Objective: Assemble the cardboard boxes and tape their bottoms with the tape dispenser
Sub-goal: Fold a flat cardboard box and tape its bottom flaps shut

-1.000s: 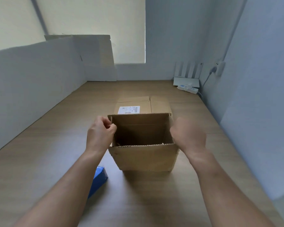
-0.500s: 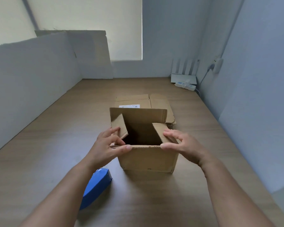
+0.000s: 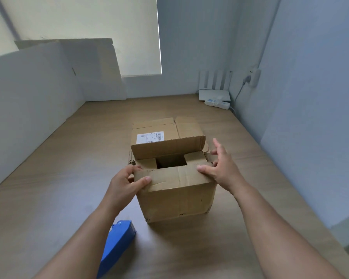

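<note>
brown cardboard box [image 3: 179, 196], blue tape dispenser [image 3: 117, 246], wood-grain table [image 3: 58, 178]

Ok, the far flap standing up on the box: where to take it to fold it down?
The far flap: grip its free top edge from above with the right hand beside it. It stands nearly upright, hinged on the box, so pulling nearward should fold it.

We are in a plain small office or spare room used for packing — a wood-grain table [image 3: 48, 188] runs between bare pale walls [image 3: 310, 97] up to a drawn roller blind [image 3: 89, 27]. In the far right corner we see a white router [image 3: 214, 93] with upright antennas, a power strip [image 3: 217, 102] and a plugged wall socket [image 3: 254, 77], and white boards [image 3: 28, 93] lean along the left. A cardboard box [image 3: 179, 196], flattened cardboard [image 3: 155, 127] behind it and a blue tape dispenser [image 3: 117, 244] show the packing.
</note>
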Demonstrator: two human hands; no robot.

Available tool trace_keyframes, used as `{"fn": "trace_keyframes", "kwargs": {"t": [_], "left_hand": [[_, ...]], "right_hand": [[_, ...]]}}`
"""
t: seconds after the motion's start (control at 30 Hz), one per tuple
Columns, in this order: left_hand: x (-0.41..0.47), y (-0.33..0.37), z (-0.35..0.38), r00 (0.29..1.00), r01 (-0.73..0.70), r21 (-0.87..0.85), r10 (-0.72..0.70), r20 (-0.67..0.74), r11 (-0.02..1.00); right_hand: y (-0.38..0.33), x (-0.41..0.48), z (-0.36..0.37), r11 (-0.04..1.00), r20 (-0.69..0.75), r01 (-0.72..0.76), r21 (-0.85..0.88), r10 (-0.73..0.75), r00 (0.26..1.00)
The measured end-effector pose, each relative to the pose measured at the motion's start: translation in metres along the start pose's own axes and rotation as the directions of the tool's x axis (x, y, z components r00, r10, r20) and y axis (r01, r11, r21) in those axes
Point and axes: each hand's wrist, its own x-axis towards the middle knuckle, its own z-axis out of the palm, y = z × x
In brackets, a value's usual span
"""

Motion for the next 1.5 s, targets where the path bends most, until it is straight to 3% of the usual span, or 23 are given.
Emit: {"fn": "trace_keyframes", "kwargs": {"t": [0.1, 0.2, 0.33, 0.5, 0.67, 0.77, 1.03, 1.23, 1.4, 1.5], "left_hand": [[0.005, -0.008, 0.005, 0.999, 0.001, 0.048, 0.001, -0.052, 0.999], [0.008, -0.014, 0.005, 0.997, 0.073, -0.067, -0.073, 0.009, 0.995], [0.013, -0.018, 0.0, 0.998, 0.032, -0.026, -0.03, 0.052, 0.999], [0.008, -0.02, 0.003, 0.988, 0.028, 0.05, -0.035, 0.151, 0.998], [-0.003, -0.012, 0.013, 0.998, 0.016, -0.028, -0.015, 0.057, 0.999], [-0.015, -0.014, 0.016, 1.0, 0.0, -0.045, 0.0, -0.003, 0.999], [-0.009, -0.013, 0.027, 0.997, 0.016, -0.079, -0.009, 0.081, 0.997], [-0.011, -0.019, 0.023, 0.995, 0.006, -0.143, 0.008, 0.098, 0.99], [-0.019, -0.026, 0.021, 0.996, -0.03, -0.153, 0.041, 0.073, 0.988], [-0.019, -0.026, 0.015, 0.997, -0.057, -0.16, 0.066, 0.049, 0.986]], "right_hand": [[-0.008, 0.011, -0.002, 0.995, 0.064, 0.044, -0.092, -0.038, 0.997], [-0.018, 0.024, -0.003, 0.973, 0.153, 0.11, -0.203, -0.08, 0.985], [-0.015, 0.027, -0.001, 0.927, 0.176, 0.158, -0.339, -0.103, 0.979], [0.013, 0.004, 0.002, 0.987, 0.178, 0.019, -0.162, 0.011, 0.984], [0.01, -0.013, 0.012, 0.998, -0.051, 0.038, -0.048, -0.041, 0.998], [0.007, -0.019, 0.008, 0.997, -0.187, 0.034, -0.073, -0.047, 0.981], [0.018, -0.023, 0.015, 0.99, -0.221, -0.053, -0.127, 0.023, 0.975], [0.026, -0.035, 0.009, 0.998, -0.152, -0.015, 0.064, 0.024, 0.988], [0.027, -0.041, 0.022, 0.986, -0.35, 0.166, -0.008, -0.158, 0.923], [0.028, -0.042, 0.024, 0.977, -0.347, 0.174, 0.12, -0.123, 0.93]]}}
